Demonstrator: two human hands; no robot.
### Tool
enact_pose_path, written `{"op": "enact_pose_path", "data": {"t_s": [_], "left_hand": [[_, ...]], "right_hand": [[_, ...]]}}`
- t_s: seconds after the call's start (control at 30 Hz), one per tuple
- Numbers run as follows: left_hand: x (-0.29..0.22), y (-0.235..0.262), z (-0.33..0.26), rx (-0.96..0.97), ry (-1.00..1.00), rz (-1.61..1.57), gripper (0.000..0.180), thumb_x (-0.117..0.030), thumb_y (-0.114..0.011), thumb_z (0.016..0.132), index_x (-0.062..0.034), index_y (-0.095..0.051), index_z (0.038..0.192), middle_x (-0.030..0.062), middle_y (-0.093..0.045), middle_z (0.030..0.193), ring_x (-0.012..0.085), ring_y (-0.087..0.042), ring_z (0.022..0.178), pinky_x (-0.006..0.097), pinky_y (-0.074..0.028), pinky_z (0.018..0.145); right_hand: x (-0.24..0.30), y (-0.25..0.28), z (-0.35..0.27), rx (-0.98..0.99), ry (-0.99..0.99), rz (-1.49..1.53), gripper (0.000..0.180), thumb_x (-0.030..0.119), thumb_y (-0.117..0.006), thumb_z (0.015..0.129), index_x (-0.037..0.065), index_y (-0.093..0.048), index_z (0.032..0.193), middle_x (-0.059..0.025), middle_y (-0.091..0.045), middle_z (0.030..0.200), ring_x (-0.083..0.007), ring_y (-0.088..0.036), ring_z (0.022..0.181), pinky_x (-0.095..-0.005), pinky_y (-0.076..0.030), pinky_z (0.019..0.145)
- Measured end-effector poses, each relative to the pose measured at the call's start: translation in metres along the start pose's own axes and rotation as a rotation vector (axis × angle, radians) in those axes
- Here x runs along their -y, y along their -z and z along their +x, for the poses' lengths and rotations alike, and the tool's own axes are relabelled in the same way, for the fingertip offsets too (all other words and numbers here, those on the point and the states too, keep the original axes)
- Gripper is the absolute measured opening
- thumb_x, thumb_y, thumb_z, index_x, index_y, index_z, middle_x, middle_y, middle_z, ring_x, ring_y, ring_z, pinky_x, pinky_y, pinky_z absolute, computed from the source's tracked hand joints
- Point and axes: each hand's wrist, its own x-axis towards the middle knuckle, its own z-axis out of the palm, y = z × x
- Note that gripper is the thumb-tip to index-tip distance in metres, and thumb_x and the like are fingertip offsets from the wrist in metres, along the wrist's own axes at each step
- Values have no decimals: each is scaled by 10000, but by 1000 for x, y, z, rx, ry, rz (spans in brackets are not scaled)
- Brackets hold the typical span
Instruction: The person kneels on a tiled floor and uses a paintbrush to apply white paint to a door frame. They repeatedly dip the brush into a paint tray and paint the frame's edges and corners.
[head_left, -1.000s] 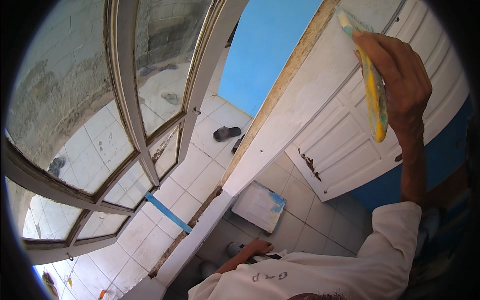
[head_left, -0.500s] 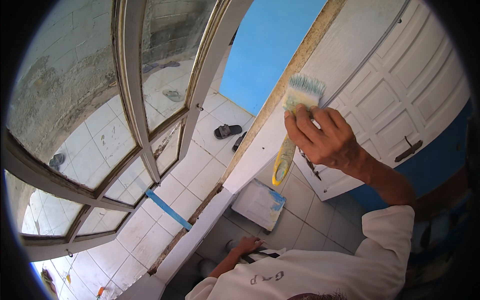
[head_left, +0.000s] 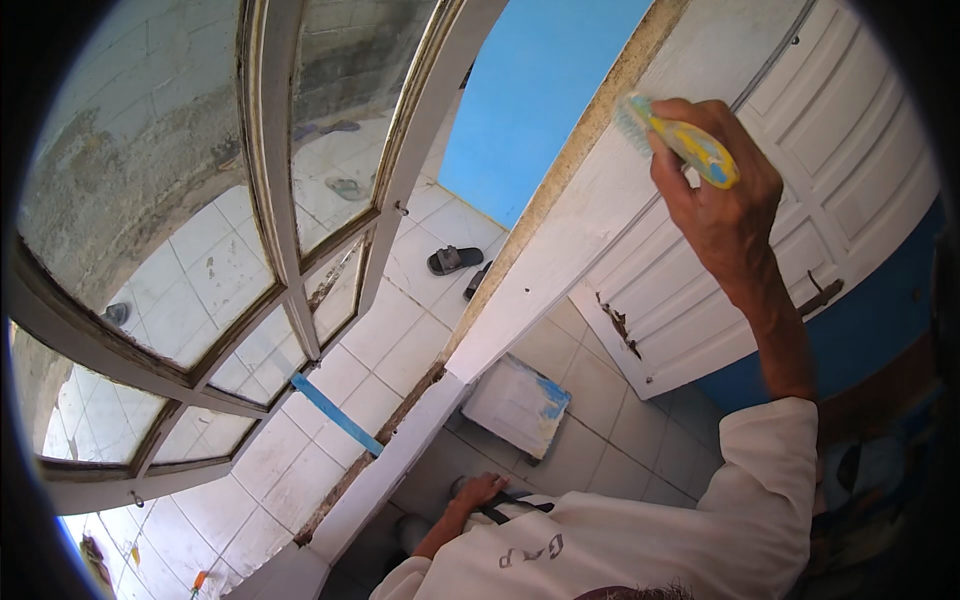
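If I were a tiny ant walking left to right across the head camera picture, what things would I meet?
Blue strip → dark sandal → square white thing smeared with blue → paintbrush held in the right hand → dark door handle.

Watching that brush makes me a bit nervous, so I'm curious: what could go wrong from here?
Perhaps two things. The right hand holds the brush with its bristles close to the brown edge of the white frame, so a slip might smear that edge. Any wet paint could also drip onto the tiled floor.
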Motion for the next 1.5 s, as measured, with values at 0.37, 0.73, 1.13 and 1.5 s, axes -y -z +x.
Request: {"op": "enact_pose_path", "data": {"t_s": [0.37,0.73,1.13,1.5], "left_hand": [[5,0,-5,-10,-59,99,500,-516,-331,1091,-173,-623,1307,198,-662,1163,413,-660,1048,541,-544,858],[-2,9,-15,-55,-42,66,527,-511,-365,1085,-81,-652,1191,233,-651,1136,427,-641,1064,514,-521,898],[-8,19,-14,-15,54,-33,608,-548,-364,1075,-29,-672,1147,249,-655,1164,447,-616,1110,514,-488,972],[8,3,-9,7,117,-39,631,-562,-338,1077,-33,-682,1106,245,-666,1137,442,-622,1102,535,-463,994]], "right_hand": [[65,-39,-59,174,413,-137,114,208,-738,890,107,-712,936,14,-625,840,-119,-562,787,-282,-407,650],[69,-57,-58,119,22,249,362,40,-763,759,25,-592,1077,-40,-577,864,-170,-586,690,-320,-503,553],[47,-26,-35,46,246,-122,227,208,-744,878,132,-688,1084,26,-579,914,-161,-555,828,-321,-401,634],[117,-66,-98,235,178,322,213,136,-755,843,50,-681,1023,-20,-621,881,-138,-574,740,-298,-403,584]]}}
